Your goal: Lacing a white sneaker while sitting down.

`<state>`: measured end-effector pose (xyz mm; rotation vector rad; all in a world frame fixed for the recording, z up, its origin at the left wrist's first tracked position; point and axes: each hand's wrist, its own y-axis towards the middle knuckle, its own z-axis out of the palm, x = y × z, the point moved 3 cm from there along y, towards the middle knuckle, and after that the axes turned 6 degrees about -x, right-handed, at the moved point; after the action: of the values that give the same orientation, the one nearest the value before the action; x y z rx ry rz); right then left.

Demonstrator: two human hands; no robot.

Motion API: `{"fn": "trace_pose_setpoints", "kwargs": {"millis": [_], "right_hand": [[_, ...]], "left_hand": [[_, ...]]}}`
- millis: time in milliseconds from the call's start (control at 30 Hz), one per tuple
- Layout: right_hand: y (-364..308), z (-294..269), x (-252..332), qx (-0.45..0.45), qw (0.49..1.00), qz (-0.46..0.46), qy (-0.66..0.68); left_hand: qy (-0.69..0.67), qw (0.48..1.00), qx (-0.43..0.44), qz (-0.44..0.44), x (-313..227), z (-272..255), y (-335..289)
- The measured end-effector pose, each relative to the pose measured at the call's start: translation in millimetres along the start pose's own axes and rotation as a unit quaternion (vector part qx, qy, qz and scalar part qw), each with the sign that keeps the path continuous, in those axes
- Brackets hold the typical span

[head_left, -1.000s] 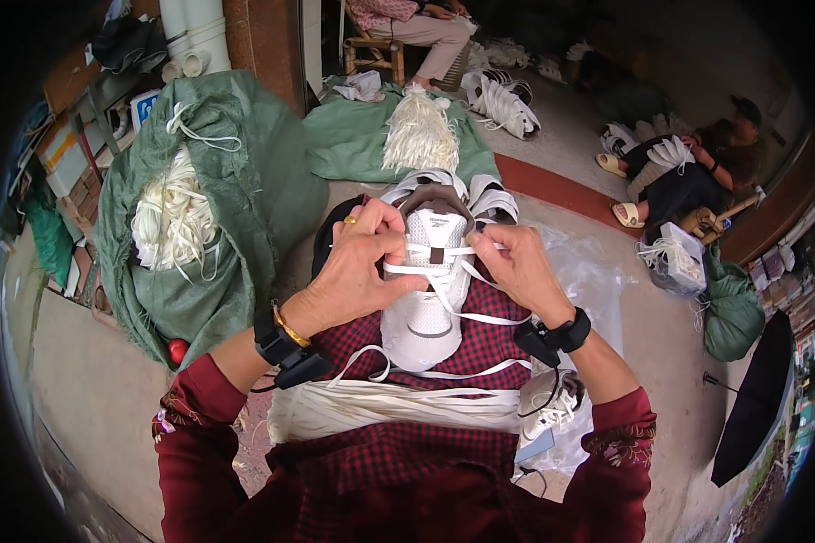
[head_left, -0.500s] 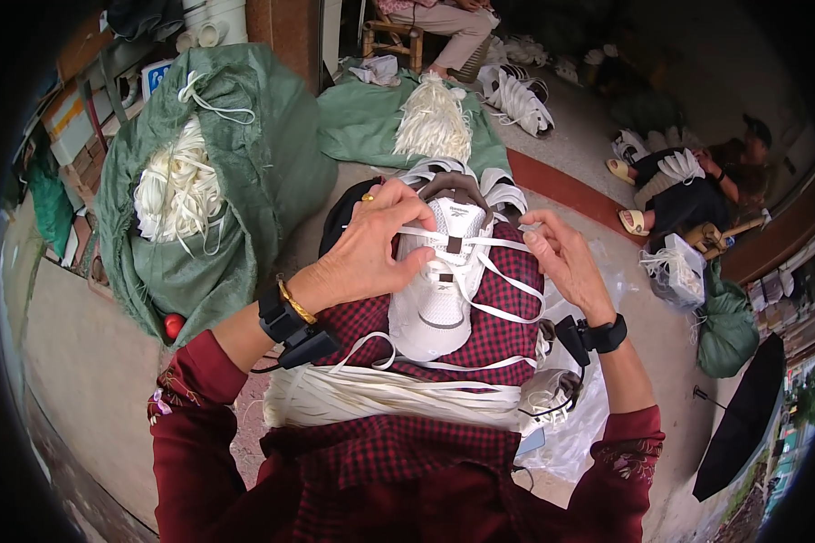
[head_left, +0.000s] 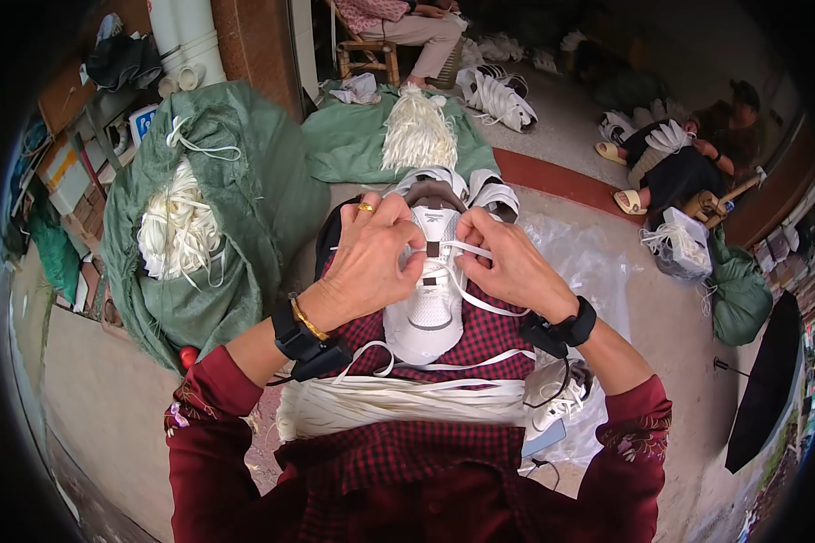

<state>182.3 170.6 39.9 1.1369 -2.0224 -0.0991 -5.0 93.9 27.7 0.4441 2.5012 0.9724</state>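
A white sneaker (head_left: 423, 330) lies on my lap over a red-and-black checked cloth (head_left: 493, 339), its toe toward me. A flat white shoelace (head_left: 462, 291) runs through its upper eyelets and trails down on the right. My left hand (head_left: 376, 258) is closed at the shoe's left side, thumb and fingers pinching the lace; its fingertips partly hide it. On the right side, my right hand (head_left: 507, 262) pinches the lace between thumb and forefinger, close to the tongue. Across my lap, nearer to me, stretches a thick bundle of white laces (head_left: 407, 404).
A green sack (head_left: 272, 181) of white laces stands at the left. More laces (head_left: 419, 131) lie on a green cloth (head_left: 335, 145) ahead. Other sneakers (head_left: 493, 195) sit beyond mine. Two people sit farther off. A black umbrella (head_left: 770, 389) is at the right.
My right hand has moved left, from out beside the shoe to its lace area. My left hand stays at the shoe's left side. The view has shifted slightly.
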Motion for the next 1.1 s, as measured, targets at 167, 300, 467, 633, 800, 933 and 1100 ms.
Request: {"fn": "trace_pose_setpoints", "kwargs": {"millis": [167,300,467,633,800,933,1100], "right_hand": [[-0.9,-2.9,5.2,0.0,1.0,0.0,-0.009],[3.4,-3.5,6.2,0.006,0.999,-0.001,-0.033],[7.7,0.2,7.7,-0.043,0.996,-0.065,-0.046],[8.9,-0.8,6.2,-0.034,0.998,-0.018,-0.041],[11.2,-0.2,7.5,-0.014,0.999,0.001,-0.046],[13.3,2.1,3.7,-0.019,1.0,0.003,-0.009],[15.3,4.2,5.7,-0.044,0.998,-0.038,0.022]], "left_hand": [[0.03,0.999,0.011,0.012,-1.8,5.2,-2.7],[-0.112,0.992,0.008,-0.056,8.1,3.2,-2.1],[-0.134,0.988,0.044,-0.068,12.1,2.3,-9.6],[-0.129,0.99,-0.007,-0.055,7.7,-0.8,-10.2],[-0.08,0.994,-0.056,-0.044,0.5,2.1,-13.7],[-0.065,0.994,-0.088,-0.023,2.3,9.7,-17.1],[-0.066,0.991,-0.111,-0.015,5.0,14.8,-20.8]]}}
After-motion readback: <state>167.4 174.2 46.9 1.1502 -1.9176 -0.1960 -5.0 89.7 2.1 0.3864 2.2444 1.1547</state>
